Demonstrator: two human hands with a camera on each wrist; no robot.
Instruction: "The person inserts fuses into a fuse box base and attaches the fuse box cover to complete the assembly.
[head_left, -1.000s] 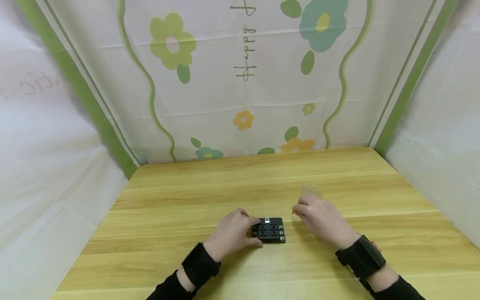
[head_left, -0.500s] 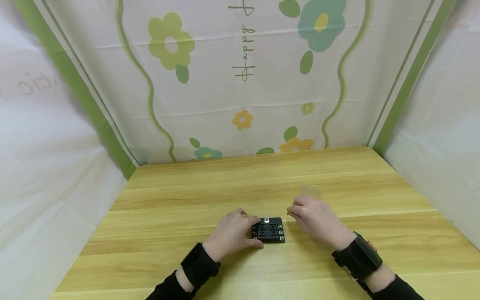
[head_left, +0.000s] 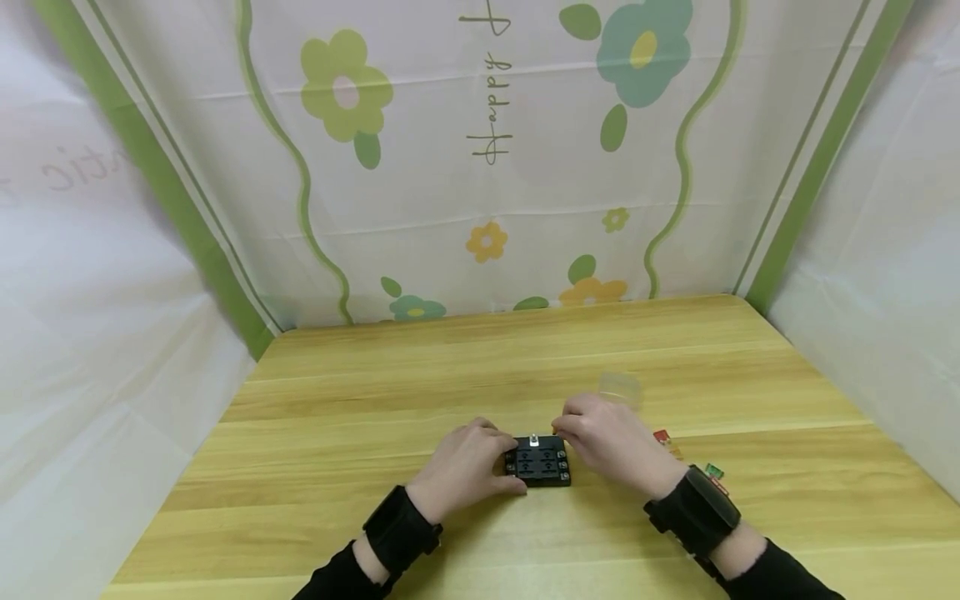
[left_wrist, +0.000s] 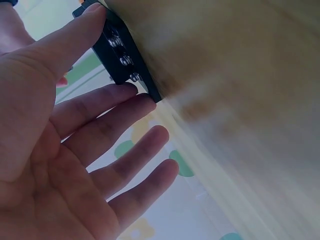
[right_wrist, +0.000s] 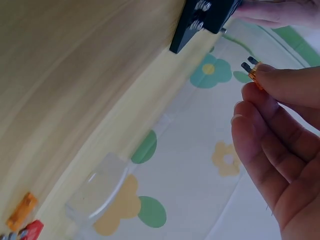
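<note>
A black fuse block [head_left: 540, 463] with metal screw terminals along its sides and a metal stud at the top lies flat on the wooden table. My left hand [head_left: 467, 468] grips its left end between thumb and fingertips, two fingers being spread free in the left wrist view. Between thumb and index finger, my right hand [head_left: 613, 440] pinches an orange blade fuse [right_wrist: 254, 75]. The prongs of that fuse point out toward the block, and it is held just off the block's upper right corner, apart from it in the right wrist view.
A clear plastic cover [head_left: 619, 387] lies behind my right hand. Beside my right wrist are several loose blade fuses, among them a red fuse [head_left: 662, 437] and a green fuse [head_left: 714, 472]. Printed fabric [head_left: 420, 192] walls the table's back and sides.
My right hand has moved left with the orange blade fuse, closer to the fuse block, uncovering loose fuses on the right. My left hand and the block stay put.
</note>
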